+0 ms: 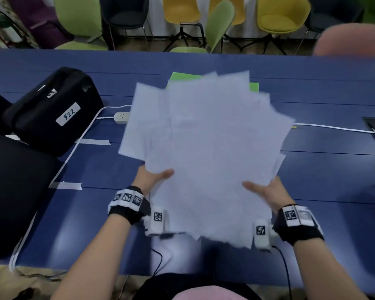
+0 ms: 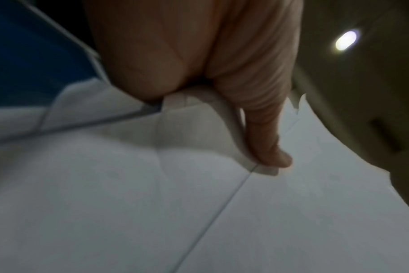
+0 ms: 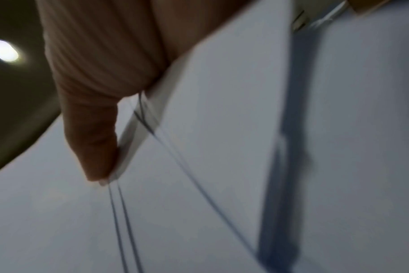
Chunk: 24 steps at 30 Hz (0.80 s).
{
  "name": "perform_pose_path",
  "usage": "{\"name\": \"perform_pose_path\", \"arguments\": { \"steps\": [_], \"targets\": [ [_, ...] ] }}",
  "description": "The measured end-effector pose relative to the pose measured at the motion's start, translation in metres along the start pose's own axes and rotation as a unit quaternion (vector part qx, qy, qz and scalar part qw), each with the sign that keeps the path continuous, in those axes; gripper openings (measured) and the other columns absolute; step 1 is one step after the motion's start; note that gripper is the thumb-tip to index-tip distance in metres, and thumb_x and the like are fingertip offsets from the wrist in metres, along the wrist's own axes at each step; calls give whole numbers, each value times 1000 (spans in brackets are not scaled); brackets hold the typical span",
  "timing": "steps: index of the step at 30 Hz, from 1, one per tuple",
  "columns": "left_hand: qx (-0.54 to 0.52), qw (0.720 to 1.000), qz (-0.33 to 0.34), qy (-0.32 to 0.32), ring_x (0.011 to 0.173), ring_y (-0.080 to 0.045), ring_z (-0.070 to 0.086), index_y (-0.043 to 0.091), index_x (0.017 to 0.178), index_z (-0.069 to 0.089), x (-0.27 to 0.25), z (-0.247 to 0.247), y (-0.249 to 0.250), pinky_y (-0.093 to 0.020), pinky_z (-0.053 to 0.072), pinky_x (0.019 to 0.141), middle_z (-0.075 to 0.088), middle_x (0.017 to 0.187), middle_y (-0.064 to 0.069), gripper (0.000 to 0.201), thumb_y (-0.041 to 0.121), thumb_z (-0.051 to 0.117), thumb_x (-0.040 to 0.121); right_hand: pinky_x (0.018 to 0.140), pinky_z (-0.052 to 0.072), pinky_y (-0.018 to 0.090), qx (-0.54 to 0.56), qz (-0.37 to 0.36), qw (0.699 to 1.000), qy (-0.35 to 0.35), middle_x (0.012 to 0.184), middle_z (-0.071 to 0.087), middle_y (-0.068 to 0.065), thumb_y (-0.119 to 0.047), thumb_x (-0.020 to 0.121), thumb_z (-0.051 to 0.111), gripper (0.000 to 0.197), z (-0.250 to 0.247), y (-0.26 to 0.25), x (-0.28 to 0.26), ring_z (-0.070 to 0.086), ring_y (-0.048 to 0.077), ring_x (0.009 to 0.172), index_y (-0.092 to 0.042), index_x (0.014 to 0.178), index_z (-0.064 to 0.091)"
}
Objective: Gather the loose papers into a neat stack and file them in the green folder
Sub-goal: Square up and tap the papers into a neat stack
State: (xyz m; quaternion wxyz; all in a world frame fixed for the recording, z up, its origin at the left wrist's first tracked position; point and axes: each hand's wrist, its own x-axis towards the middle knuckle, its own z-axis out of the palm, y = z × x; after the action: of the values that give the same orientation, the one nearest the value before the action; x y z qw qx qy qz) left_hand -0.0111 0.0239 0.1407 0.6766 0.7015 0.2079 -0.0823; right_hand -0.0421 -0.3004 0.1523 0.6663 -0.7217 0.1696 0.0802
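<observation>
Gathered but not yet neat — the papers (image 1: pixel 206 144) fan out crookedly above the worktop (image 1: pixel 312 169), left hand (image 1: pixel 152 178) and right hand (image 1: pixel 266 191) gripping their near edges. Squaring and filing remain; the green folder (image 1: pixel 183 75) lies beyond, mostly hidden.

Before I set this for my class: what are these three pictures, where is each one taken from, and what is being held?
No machine here: a person works with bare hands, wearing cameras. The big picture comes from a head camera looking down at a blue table. The two dim close-ups come from cameras strapped to each wrist, looking along the fingers. The left hand and right hand together grip a fanned, untidy bundle of papers, thumbs on top. Behind the bundle a green folder lies on the table. A black case, a power strip and white cables also lie there.
</observation>
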Motion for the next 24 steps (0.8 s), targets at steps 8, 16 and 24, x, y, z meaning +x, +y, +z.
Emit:
{"name": "perform_pose_path", "arguments": {
  "steps": [8,16,24],
  "targets": [
    [-50,997,-5,-59,98,-22,68,7,123,59,-1,2,38,-39,53,93,71,113,-11,87,30,94,47,73,54,16,15,-46,997,59,86,73,-5,1,68,80,34,18,-23,12,70,0,76,-7,97,65],
    [69,996,-11,64,112,-29,61,-4,128,52,-3,32,66,-37,48,99,63,124,-12,92,54,80,62,65,51,8,75,-85,984,141,89,68,-7,-3,73,78,30,32,-51,24,65,-12,65,-10,99,64],
    [116,991,-38,-63,101,-15,65,18,99,70,-12,11,64,-14,47,80,64,90,13,24,15,77,77,82,45,23,-26,0,995,93,104,69,7,-20,68,83,37,1,-36,21,62,17,92,-10,100,67]
  ]
}}
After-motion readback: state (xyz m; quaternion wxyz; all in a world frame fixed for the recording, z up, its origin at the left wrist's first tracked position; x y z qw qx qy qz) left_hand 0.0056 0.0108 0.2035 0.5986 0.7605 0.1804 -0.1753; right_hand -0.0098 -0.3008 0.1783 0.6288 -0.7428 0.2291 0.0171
